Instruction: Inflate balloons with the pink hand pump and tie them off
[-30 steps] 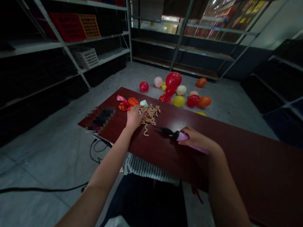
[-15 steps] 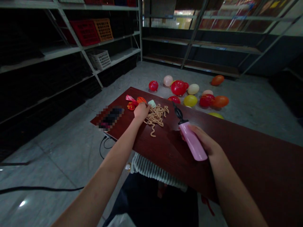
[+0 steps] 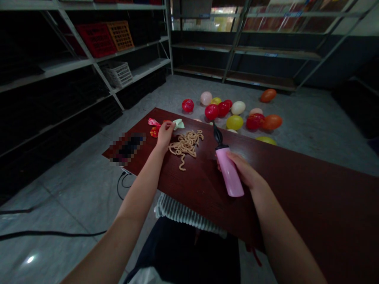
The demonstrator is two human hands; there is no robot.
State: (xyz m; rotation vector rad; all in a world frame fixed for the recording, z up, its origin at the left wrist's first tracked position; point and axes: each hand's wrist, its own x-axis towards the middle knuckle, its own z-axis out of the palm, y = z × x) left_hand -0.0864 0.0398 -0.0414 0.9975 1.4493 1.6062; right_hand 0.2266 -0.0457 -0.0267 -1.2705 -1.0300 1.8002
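Note:
My left hand [image 3: 166, 133] is closed, its fingertips pinching a pale green uninflated balloon [image 3: 178, 124] at the far left part of the table. Red and orange uninflated balloons [image 3: 154, 131] lie beside that hand, partly hidden by it. Just right of it is a tangled heap of tan cord [image 3: 187, 143], with one curly end trailing toward me. My right hand [image 3: 240, 167] is wrapped round a pink hand balloon pump [image 3: 229, 173], held tilted over the table with its black nozzle pointing up and away.
The dark red table [image 3: 204, 197] carries a blurred-out dark object [image 3: 128, 148] at its left end. Several inflated balloons [image 3: 235, 122] lie on the floor beyond. Metal shelves with crates [image 3: 118, 74] stand left and behind. A black cable [image 3: 53, 234] crosses the floor.
My left hand has drawn back slightly from the cord heap and now has the pale green balloon in its fingertips. The pump has turned more upright. The whole view has shifted a little.

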